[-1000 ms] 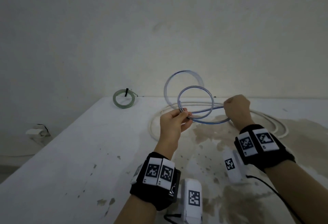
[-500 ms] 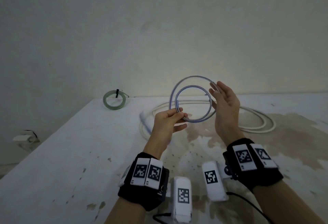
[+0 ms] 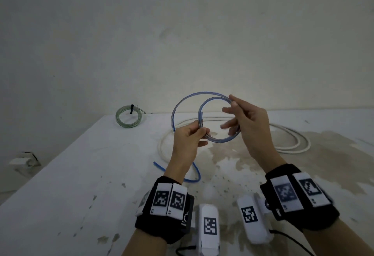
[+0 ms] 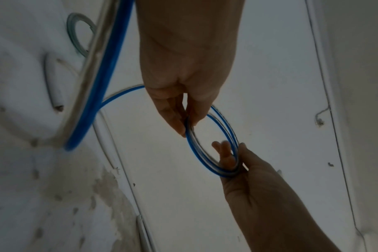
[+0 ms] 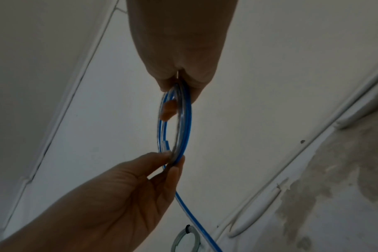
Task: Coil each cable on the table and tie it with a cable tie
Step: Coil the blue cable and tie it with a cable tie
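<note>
A blue-and-clear cable (image 3: 219,141) is held up over the white table (image 3: 81,184) as a small coil of a few loops. My left hand (image 3: 199,134) pinches the coil's left side between thumb and fingers. My right hand (image 3: 230,107) holds its right side, thumb outside and fingers reaching through the loop. In the left wrist view the left hand (image 4: 188,126) grips the coil (image 4: 205,158), and the right hand (image 4: 233,162) comes in from below. The right wrist view shows the right hand (image 5: 179,87) pinching the coil's (image 5: 184,129) top. The loose tail (image 3: 195,174) hangs down onto the table.
A green coil (image 3: 129,117) bound with a black tie lies at the far left corner. A long white cable (image 3: 293,144) sprawls in loose loops across the far middle and right. The right half of the table is stained. The left table edge drops away.
The right hand left its fisted pull on the cable at the right, opened, then took hold of the coil's right side. The tail swung to the left front.
</note>
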